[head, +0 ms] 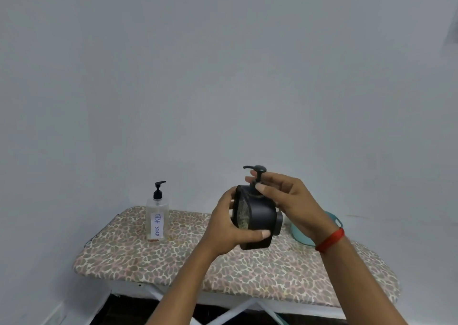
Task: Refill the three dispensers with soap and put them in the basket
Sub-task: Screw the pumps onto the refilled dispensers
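Open room along front of board point(223, 270); 1 clear bottle point(157, 215) rear left, teal basket point(301, 236) rear right, black dispenser point(262, 215) aloft mid-board.

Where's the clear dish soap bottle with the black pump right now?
Head view: the clear dish soap bottle stands upright, far left on the patterned board, apart from the hand-held black dispenser.

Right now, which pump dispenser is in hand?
The black dispenser: the left hand grips its body and the right hand pinches its pump neck. The clear dispenser labelled DISH SOAP stands apart on the patterned board, to the left.
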